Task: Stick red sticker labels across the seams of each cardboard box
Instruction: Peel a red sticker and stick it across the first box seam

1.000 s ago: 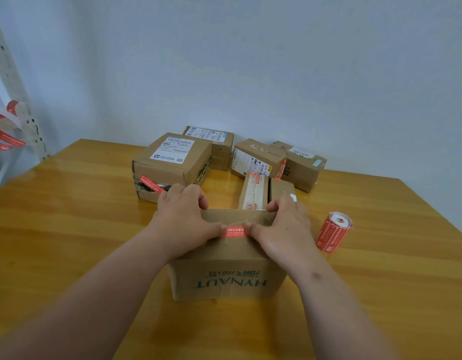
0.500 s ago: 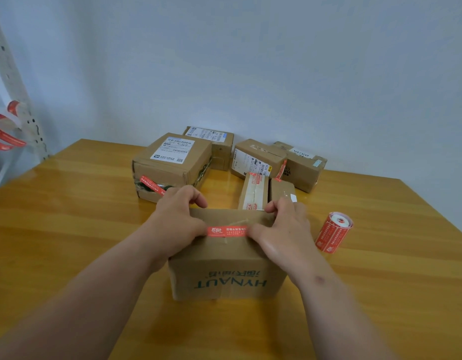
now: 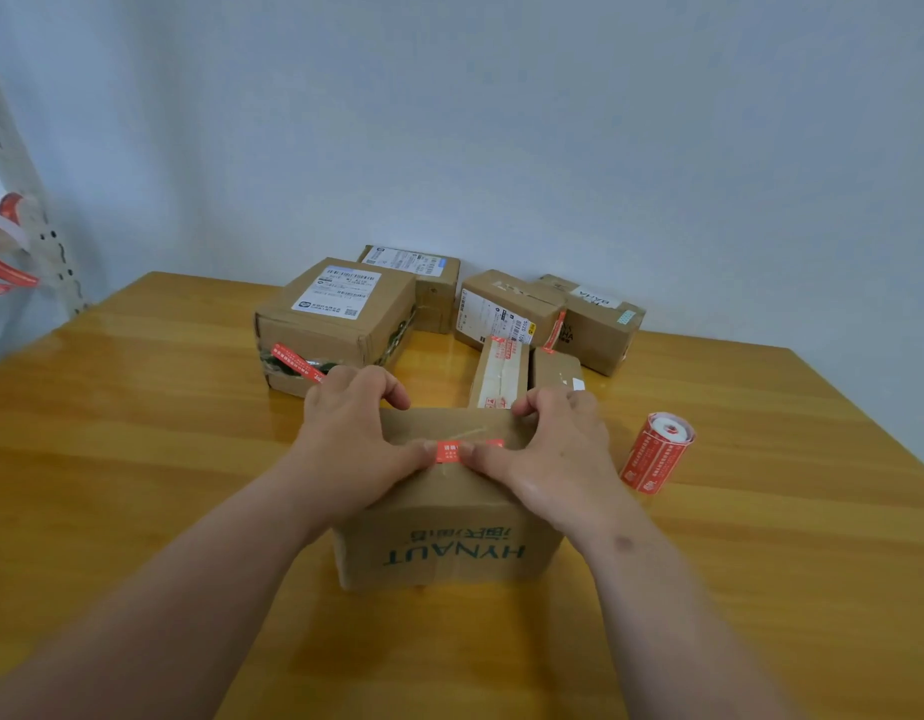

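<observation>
Pressing a red sticker (image 3: 452, 451) onto the top of the nearest box (image 3: 444, 517), the left hand (image 3: 355, 439) and right hand (image 3: 548, 449) meet thumb to thumb, fingers curled over its far edge. Several boxes behind (image 3: 340, 319) already carry red labels; the sticker roll (image 3: 657, 452) lies at right

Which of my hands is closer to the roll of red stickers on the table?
Right. The right hand rests on the HYNAUT box, just left of the sticker roll. The left hand is on the box's far side from it.

"HYNAUT" reads upside down on the near box (image 3: 449, 543) front; other labels stay too small to read.
</observation>
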The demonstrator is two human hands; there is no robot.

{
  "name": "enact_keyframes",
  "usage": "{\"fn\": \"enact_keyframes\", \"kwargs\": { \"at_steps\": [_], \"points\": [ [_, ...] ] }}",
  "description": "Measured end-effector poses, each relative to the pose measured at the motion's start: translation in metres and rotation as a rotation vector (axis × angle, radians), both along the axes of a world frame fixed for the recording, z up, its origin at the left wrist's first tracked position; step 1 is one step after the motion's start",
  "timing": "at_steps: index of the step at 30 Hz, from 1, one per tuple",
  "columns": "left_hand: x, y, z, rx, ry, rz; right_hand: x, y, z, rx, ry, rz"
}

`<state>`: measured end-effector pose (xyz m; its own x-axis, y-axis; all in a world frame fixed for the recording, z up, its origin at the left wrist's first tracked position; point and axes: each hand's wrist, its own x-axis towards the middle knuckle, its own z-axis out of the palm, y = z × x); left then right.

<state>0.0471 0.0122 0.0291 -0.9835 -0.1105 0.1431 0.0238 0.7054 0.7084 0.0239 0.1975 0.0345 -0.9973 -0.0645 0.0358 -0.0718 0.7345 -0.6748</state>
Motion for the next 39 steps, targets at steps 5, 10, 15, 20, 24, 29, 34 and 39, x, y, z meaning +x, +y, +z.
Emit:
{"fn": "enact_keyframes", "kwargs": {
  "at_steps": [5, 10, 15, 20, 24, 29, 34, 39],
  "points": [
    [0.002, -0.01, 0.005, 0.156, -0.079, -0.05, -0.001, 0.005, -0.002, -0.125, -0.05, -0.008],
    [0.002, -0.003, 0.003, 0.02, -0.038, 0.0, 0.0, 0.001, 0.0, -0.047, -0.014, -0.01],
    [0.0, -0.001, 0.006, -0.026, -0.046, 0.012, 0.0, 0.002, 0.001, -0.063, -0.018, -0.019],
    [0.001, 0.0, 0.007, -0.09, -0.037, -0.015, 0.003, 0.004, 0.003, -0.06, -0.025, 0.055],
    [0.005, -0.015, 0.016, -0.148, -0.096, -0.086, 0.008, 0.021, 0.011, -0.126, -0.35, 0.319],
    [0.008, -0.029, 0.03, -0.379, -0.156, -0.101, 0.014, 0.016, 0.017, 0.083, -0.444, 0.56],
    [0.018, -0.046, 0.033, -0.546, -0.097, -0.01, 0.016, -0.033, 0.011, 0.1, -0.338, 0.535],
    [0.029, -0.064, 0.029, -0.528, -0.208, 0.049, 0.012, -0.086, 0.004, 0.029, -0.269, 0.544]
  ]
}}
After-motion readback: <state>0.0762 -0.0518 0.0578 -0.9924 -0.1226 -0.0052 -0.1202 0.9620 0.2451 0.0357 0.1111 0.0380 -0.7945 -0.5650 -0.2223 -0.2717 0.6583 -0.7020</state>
